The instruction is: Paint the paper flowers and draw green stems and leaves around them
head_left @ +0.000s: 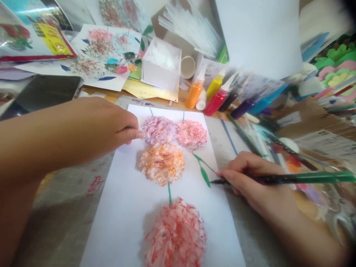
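Observation:
My right hand [250,178] is closed around a green marker [303,178], its dark tip at a painted green leaf [205,175] on the white paper [119,207]. My left hand [116,124] has its fingers drawn together, the tips at the left edge of a purple ruffled paper flower [159,129]; whatever they pinch is hidden. Beside the purple one sits a pink ruffled flower [192,134]. Below them lies an orange-tipped flower [162,163], and a larger red-edged flower [176,235] is nearest me. Short green stem lines show between and above the flowers.
Paint bottles, including an orange one [194,92] and a red one [215,101], stand behind the paper. A phone [41,95] lies at left, near flower-decorated sheets [125,79]. A white box [161,61] stands at the back. Pens and a cardboard box [314,126] crowd the right.

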The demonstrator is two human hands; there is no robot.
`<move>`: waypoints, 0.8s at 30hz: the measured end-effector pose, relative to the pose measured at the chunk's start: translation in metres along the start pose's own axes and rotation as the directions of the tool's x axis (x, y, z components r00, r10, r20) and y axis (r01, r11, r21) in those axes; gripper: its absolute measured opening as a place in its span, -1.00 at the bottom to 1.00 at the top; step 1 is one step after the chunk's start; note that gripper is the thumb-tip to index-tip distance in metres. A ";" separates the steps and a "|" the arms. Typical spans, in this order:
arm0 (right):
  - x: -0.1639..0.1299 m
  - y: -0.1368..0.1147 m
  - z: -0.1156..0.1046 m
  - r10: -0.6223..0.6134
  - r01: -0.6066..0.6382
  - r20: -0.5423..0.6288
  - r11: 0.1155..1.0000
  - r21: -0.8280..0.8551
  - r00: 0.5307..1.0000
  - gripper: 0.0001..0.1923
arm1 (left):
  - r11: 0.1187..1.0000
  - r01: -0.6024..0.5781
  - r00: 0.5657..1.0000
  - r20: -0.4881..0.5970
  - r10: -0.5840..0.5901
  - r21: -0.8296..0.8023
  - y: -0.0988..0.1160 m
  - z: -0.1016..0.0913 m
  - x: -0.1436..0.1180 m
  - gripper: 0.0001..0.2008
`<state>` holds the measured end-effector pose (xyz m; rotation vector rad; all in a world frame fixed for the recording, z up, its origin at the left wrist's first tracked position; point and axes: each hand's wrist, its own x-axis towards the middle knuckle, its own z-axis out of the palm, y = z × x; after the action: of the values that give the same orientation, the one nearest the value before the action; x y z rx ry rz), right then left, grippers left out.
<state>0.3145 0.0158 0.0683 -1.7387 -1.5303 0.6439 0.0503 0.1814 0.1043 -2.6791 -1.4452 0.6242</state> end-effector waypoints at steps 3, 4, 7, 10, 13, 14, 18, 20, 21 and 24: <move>0.000 -0.001 0.002 -0.001 0.000 -0.038 1.000 -0.032 0.999 -0.77 | 1.000 -0.002 1.000 -0.001 0.002 0.011 0.000 0.000 0.000 -0.66; 0.000 -0.001 0.002 -0.008 0.007 -0.030 0.999 -0.038 1.000 -0.76 | 1.000 -0.009 1.000 -0.007 0.010 0.010 0.000 0.000 0.000 -0.65; -0.001 -0.001 0.000 -0.034 0.034 0.015 0.999 -0.021 0.999 -0.75 | 1.000 -0.024 0.999 -0.031 0.024 0.005 0.000 0.001 0.000 -0.63; -0.003 0.000 -0.001 -0.064 0.063 0.044 0.998 0.020 0.997 -0.73 | 0.999 -0.034 0.998 -0.055 0.035 0.005 0.000 0.001 0.000 -0.64; -0.003 0.000 -0.002 -0.069 0.068 0.051 0.997 0.030 0.996 -0.72 | 1.000 -0.027 0.999 -0.046 0.027 -0.001 0.000 0.002 0.000 -0.63; -0.003 0.000 -0.002 -0.065 0.064 0.050 0.998 0.027 0.997 -0.72 | 1.000 -0.025 0.999 -0.043 0.025 -0.003 0.000 0.003 0.000 -0.62; -0.003 0.001 -0.001 -0.056 0.055 0.045 0.998 0.019 0.997 -0.74 | 0.999 -0.035 0.999 -0.042 0.034 -0.010 -0.001 0.003 0.000 -0.59; -0.003 0.001 -0.001 -0.050 0.049 0.049 0.999 0.015 0.998 -0.77 | 0.999 -0.038 0.998 -0.046 0.038 0.002 -0.001 0.003 0.001 -0.59; -0.003 0.001 -0.001 -0.049 0.049 0.047 0.999 0.012 0.998 -0.78 | 0.999 -0.035 0.998 -0.046 0.035 0.011 -0.001 0.002 0.001 -0.59; -0.003 0.001 -0.002 -0.075 0.074 0.051 0.997 0.006 0.996 -0.77 | 1.000 -0.021 0.999 -0.050 0.022 0.022 -0.001 0.002 0.001 -0.56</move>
<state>0.3158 0.0121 0.0684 -1.6651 -1.6199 0.6582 0.0496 0.1820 0.1028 -2.6780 -1.3913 0.5663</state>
